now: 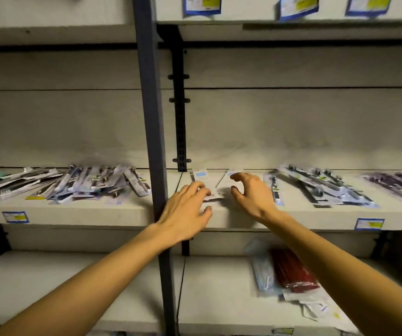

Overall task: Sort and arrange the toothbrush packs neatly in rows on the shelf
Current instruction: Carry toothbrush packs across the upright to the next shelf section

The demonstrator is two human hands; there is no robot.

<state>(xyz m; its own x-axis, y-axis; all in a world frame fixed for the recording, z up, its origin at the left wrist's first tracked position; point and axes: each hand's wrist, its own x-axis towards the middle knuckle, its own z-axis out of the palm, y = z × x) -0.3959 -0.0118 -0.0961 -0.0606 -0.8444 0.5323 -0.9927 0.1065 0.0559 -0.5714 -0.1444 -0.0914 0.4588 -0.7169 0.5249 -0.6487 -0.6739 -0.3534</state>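
Grey store shelving, dimly lit, split by a dark upright post (152, 132). On the middle shelf (219, 218), two pale toothbrush packs (201, 177) side by side just right of the post, lying flat, lengthwise front to back. Left hand (185, 214) over the near end of the left pack, fingers (201, 187) spread and touching it, not curled round it. Right hand (253, 192) above the right pack, fingers (237, 177) bent claw-like and apart, holding nothing; contact with the pack unclear through blur. Left of the post, a loose heap of packs (69, 183), overlapping at angles. Further right, another untidy pile (321, 186) and a purple-toned pack (399, 186) near the frame edge. Blue-bordered price labels (15, 217) on the shelf fronts. On the lower shelf, a red packet (292, 272) among clear bags.
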